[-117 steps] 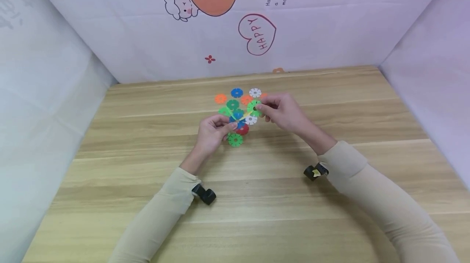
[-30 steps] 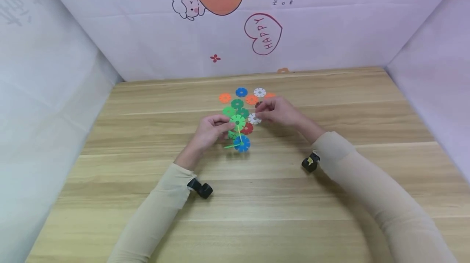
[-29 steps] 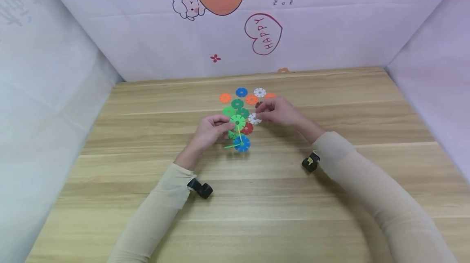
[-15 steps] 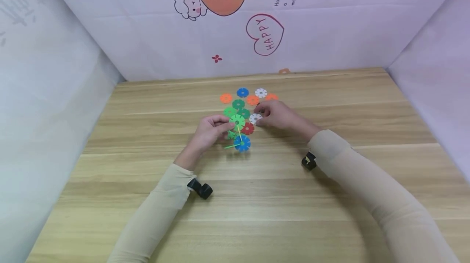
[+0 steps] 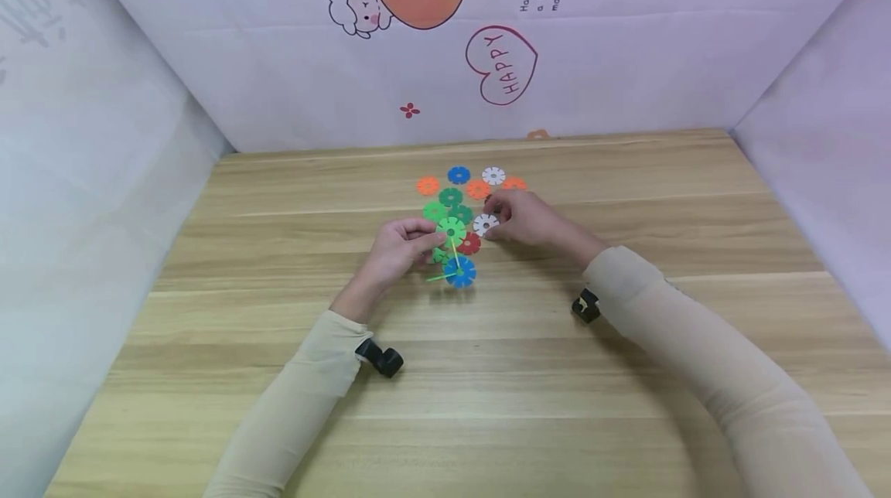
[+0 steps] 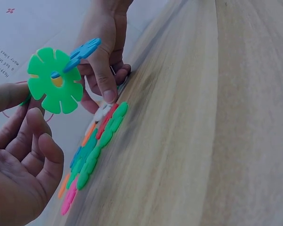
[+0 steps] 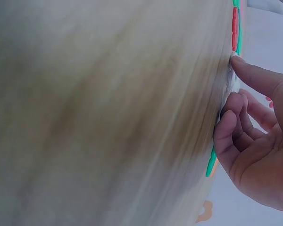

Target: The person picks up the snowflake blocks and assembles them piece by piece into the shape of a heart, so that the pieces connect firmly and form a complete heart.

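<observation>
My left hand (image 5: 395, 252) pinches a light-green slotted snowflake disc (image 5: 455, 224) at its left edge, raised above the table. Joined to it are a yellow disc (image 5: 455, 254), seen edge-on, and a blue disc (image 5: 465, 274) with another green one at its side. In the left wrist view the held green disc (image 6: 40, 87) faces the camera, the blue disc (image 6: 84, 51) behind it. My right hand (image 5: 527, 218) is down at the table, thumb and finger at the edges of a white disc (image 5: 483, 225). Its fingers partly cover a dark disc behind.
Loose discs lie flat around: red (image 5: 470, 243), dark green (image 5: 450, 196), light green (image 5: 435, 210), orange (image 5: 428, 185), blue (image 5: 459, 175) and white (image 5: 493, 175). The wooden table (image 5: 480, 397) meets printed white cloth (image 5: 278, 88) at the back and sides.
Since the first frame, a light-green disc has left my right hand and the joined discs have turned in my left hand. My right hand has come down to the white disc, which shifts slightly right.
</observation>
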